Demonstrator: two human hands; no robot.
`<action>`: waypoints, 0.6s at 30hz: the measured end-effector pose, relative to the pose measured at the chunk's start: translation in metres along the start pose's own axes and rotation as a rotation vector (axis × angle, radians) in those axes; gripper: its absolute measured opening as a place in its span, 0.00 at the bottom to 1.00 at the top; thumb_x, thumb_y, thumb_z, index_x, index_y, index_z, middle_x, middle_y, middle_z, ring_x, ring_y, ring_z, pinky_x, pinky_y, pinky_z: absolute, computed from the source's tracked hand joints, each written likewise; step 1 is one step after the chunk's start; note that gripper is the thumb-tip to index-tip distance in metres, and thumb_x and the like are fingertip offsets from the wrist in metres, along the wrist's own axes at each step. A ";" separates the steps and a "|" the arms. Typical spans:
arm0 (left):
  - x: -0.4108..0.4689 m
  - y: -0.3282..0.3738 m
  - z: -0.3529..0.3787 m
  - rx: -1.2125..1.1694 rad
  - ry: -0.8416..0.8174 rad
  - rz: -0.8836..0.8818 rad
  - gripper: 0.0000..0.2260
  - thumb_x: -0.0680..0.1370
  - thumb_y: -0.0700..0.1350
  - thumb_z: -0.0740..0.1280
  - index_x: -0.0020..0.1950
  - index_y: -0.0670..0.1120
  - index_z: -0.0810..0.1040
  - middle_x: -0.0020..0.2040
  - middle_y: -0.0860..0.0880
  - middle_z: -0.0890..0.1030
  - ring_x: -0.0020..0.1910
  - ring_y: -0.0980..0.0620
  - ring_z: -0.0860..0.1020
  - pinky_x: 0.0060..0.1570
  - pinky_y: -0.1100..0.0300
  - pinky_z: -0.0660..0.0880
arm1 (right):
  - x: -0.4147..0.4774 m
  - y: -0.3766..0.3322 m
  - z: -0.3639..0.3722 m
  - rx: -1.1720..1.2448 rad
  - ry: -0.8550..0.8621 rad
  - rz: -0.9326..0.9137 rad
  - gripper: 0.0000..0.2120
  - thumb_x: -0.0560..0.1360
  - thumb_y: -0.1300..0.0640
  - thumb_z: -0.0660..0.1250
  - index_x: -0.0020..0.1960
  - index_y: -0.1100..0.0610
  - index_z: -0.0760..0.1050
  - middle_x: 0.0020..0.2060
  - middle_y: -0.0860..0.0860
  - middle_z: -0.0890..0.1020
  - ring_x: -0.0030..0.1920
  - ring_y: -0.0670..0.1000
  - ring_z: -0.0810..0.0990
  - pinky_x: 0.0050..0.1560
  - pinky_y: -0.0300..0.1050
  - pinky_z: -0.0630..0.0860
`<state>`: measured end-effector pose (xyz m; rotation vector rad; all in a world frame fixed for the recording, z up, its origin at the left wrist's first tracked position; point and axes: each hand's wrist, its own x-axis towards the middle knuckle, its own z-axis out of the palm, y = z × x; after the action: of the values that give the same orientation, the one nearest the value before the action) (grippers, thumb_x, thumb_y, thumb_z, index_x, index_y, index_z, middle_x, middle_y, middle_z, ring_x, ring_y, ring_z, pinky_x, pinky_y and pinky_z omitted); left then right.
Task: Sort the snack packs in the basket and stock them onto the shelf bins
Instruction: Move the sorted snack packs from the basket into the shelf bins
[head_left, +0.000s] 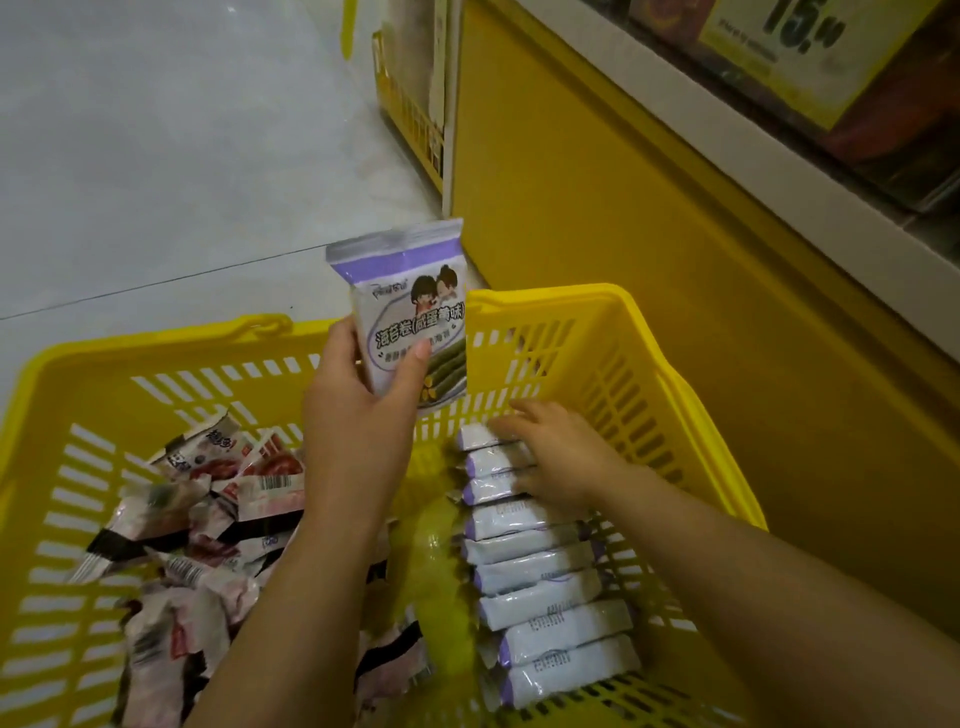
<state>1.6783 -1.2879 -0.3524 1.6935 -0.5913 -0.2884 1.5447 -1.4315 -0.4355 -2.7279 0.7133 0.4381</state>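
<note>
Snack pack (410, 322) — white, purple-banded, cartoon-printed — clamped in left hand (358, 400) grip; right hand (558, 447) flat, grip apart.

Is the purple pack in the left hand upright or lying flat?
Upright: the left hand holds the purple pack on end, printed face showing.

Plastics and film, mostly shiny.
Basket (156, 343): moulded yellow plastic, smooth, mild gloss. Raised pack (410, 312), row of white-purple packs (545, 587) and pile of pink packs (182, 519): thin plastic film, glossy, crinkled on the pile. Floor (156, 156): smooth pale tile, soft sheen. Shelf base (597, 208): yellow panel, matt.
</note>
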 end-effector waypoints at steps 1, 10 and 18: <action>0.001 0.002 0.000 -0.011 0.023 0.012 0.10 0.76 0.49 0.69 0.55 0.57 0.73 0.47 0.63 0.79 0.47 0.69 0.78 0.39 0.74 0.75 | 0.007 0.003 0.000 -0.052 -0.046 -0.018 0.39 0.70 0.45 0.72 0.75 0.45 0.56 0.74 0.51 0.61 0.73 0.56 0.59 0.70 0.52 0.59; 0.001 0.006 0.000 -0.073 0.048 0.017 0.10 0.76 0.46 0.69 0.56 0.52 0.74 0.48 0.60 0.80 0.47 0.67 0.79 0.40 0.73 0.75 | 0.024 0.011 0.013 -0.349 0.029 -0.125 0.43 0.68 0.39 0.71 0.75 0.51 0.54 0.68 0.52 0.69 0.67 0.56 0.67 0.65 0.53 0.66; 0.000 0.008 0.001 -0.112 0.109 0.009 0.10 0.78 0.47 0.67 0.58 0.51 0.73 0.48 0.61 0.79 0.45 0.71 0.77 0.37 0.77 0.71 | 0.002 -0.003 -0.027 -0.191 0.150 -0.105 0.38 0.66 0.35 0.69 0.69 0.53 0.63 0.61 0.53 0.74 0.60 0.56 0.72 0.58 0.49 0.70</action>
<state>1.6756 -1.2896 -0.3448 1.5871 -0.4932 -0.2177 1.5533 -1.4393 -0.4106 -2.9872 0.5879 0.2935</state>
